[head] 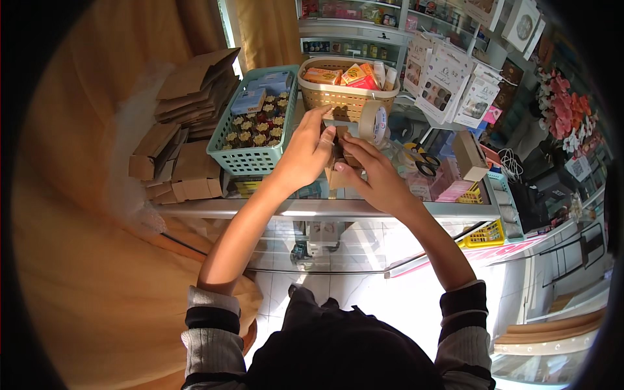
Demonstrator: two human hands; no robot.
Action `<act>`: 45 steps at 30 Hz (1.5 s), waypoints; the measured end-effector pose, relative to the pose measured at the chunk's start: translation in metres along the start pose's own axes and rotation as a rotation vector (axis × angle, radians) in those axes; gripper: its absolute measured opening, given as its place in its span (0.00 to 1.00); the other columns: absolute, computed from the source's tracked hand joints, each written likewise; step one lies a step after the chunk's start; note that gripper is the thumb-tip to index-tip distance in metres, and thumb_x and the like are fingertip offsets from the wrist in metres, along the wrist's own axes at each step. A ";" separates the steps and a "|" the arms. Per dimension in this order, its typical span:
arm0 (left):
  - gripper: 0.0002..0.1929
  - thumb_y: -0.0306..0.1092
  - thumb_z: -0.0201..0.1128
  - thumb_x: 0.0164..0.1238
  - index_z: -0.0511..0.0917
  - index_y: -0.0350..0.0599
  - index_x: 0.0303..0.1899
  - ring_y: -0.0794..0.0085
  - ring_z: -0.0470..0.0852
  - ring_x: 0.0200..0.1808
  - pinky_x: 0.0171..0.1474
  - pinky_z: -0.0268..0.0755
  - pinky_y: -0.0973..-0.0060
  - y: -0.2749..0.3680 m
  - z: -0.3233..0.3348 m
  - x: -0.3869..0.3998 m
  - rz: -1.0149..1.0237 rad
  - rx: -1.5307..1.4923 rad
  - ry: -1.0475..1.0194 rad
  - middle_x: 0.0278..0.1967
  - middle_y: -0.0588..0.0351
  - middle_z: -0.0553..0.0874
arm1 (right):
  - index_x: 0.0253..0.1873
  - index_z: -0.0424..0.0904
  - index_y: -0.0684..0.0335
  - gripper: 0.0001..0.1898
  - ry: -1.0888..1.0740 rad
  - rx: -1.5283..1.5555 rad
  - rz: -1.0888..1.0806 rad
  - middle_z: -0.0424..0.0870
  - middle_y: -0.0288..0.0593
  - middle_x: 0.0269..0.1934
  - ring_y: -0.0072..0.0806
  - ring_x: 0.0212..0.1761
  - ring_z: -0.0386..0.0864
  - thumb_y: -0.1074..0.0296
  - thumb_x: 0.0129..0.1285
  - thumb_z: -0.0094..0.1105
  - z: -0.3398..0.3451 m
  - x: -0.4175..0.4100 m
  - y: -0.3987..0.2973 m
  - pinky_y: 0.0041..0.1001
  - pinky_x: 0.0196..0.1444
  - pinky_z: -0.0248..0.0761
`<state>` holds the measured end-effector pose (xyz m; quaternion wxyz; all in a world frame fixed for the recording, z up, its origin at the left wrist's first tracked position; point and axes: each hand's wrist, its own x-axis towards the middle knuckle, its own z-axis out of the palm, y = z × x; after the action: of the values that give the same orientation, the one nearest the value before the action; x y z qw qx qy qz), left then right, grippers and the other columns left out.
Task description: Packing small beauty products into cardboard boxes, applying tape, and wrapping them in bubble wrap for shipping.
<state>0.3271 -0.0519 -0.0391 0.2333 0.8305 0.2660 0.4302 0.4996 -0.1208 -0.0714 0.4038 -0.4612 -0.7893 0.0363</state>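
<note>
Both my hands are at a small brown cardboard box (340, 178) that stands on the glass counter. My left hand (308, 148) touches its left side and top, fingers stretched forward. My right hand (373, 175) rests on its right side, the fingers bent over a raised flap. The box's inside is mostly hidden by my hands. Just behind my right hand stands a roll of tape (373, 122). To the left a mint-green plastic basket (251, 162) holds small bottles with gold caps (260, 140) and blue-and-white boxes (248, 101).
Flattened and folded cardboard boxes (197, 170) are stacked at the left. Behind stands a beige basket (347, 92) of orange cartons. Black-handled scissors (427, 165), another cardboard box (469, 156) and pink packets (446, 180) lie right. Press-on nail packs (438, 83) hang above. The counter's metal edge (312, 208) runs in front.
</note>
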 end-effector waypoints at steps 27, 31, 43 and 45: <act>0.33 0.41 0.60 0.69 0.58 0.47 0.72 0.60 0.50 0.76 0.74 0.44 0.62 -0.009 -0.005 -0.024 -0.097 -0.125 -0.282 0.72 0.50 0.62 | 0.62 0.53 0.61 0.24 -0.053 0.375 0.195 0.69 0.41 0.68 0.23 0.44 0.77 0.68 0.68 0.56 -0.005 -0.006 -0.005 0.23 0.36 0.73; 0.32 0.46 0.59 0.68 0.61 0.46 0.70 0.58 0.49 0.76 0.74 0.44 0.60 -0.014 -0.010 -0.021 -0.015 -0.062 -0.332 0.71 0.51 0.63 | 0.61 0.61 0.59 0.22 -0.137 0.368 0.312 0.72 0.43 0.64 0.25 0.47 0.77 0.68 0.66 0.59 -0.020 0.004 -0.022 0.23 0.37 0.71; 0.32 0.46 0.55 0.66 0.63 0.43 0.69 0.49 0.54 0.74 0.74 0.47 0.60 -0.041 -0.002 -0.019 0.172 0.002 -0.305 0.69 0.42 0.65 | 0.35 0.82 0.63 0.04 -0.174 0.239 -0.020 0.73 0.34 0.35 0.19 0.34 0.75 0.71 0.58 0.65 -0.007 0.037 -0.034 0.20 0.33 0.67; 0.32 0.47 0.57 0.66 0.64 0.43 0.68 0.50 0.54 0.74 0.74 0.47 0.60 -0.040 -0.002 -0.020 0.168 -0.047 -0.291 0.69 0.42 0.65 | 0.35 0.82 0.62 0.03 -0.220 0.420 0.059 0.72 0.33 0.32 0.17 0.30 0.74 0.71 0.59 0.65 -0.007 0.040 -0.036 0.18 0.30 0.66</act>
<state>0.3060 -0.0345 -0.0749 0.2517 0.8977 0.1488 0.3295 0.4691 -0.1135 -0.0267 0.4012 -0.3833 -0.7898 0.2612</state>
